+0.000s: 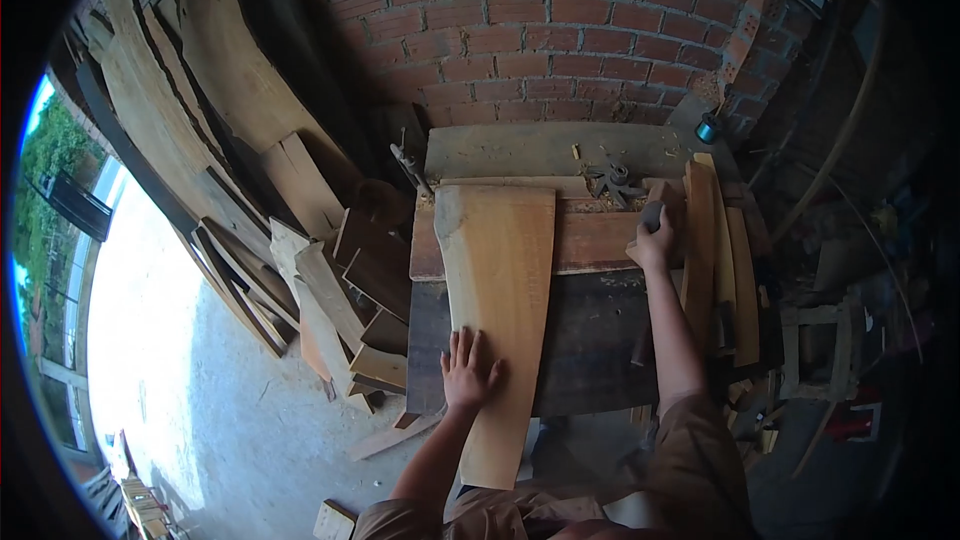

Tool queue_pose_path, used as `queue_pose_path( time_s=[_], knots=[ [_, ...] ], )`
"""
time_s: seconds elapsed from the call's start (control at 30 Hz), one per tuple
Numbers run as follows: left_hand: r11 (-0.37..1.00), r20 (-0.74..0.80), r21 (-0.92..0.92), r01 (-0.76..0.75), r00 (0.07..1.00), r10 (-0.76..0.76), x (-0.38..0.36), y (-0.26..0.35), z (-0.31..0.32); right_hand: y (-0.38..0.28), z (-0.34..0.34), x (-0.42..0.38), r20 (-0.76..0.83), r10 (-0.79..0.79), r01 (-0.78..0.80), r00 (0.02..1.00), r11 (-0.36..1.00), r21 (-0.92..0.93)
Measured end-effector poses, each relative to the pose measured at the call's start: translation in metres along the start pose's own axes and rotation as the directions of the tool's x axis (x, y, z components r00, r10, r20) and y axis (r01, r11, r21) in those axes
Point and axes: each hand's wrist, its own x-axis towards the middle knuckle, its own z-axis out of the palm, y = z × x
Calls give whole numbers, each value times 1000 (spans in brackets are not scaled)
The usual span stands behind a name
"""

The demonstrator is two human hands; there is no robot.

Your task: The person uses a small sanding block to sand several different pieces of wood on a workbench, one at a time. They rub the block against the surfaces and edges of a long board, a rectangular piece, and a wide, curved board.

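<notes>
A long pale board (500,290) with a wavy left edge lies lengthwise on the dark workbench (600,340), its near end by my body. My left hand (468,370) rests flat on the board's left edge, fingers apart. To the right, my right hand (652,240) is wrapped round a dark rounded object (653,215) at the end of a wooden block (664,195); what the object is cannot be made out. Beneath the board's far part runs a reddish plank (600,242) across the bench.
Curved wooden strips (703,240) lie at the bench's right side. A metal star-shaped piece (615,183) sits among shavings at the back. Slabs (240,70) lean on the brick wall (560,35) at left, with offcuts (330,290) below. A stool (822,350) stands at right.
</notes>
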Motion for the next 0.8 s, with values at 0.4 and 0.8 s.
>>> queue_pose_path(
  time_s=[0.4,0.8],
  knots=[
    [924,-292,-316,-214,949,120,-14,-27,13,-38,-23,-345,249,-389,381,887,921,80],
    [872,120,-363,-329,911,394,-135,-38,-38,-39,-37,-395,257,-277,306,926,949,-79]
  ],
)
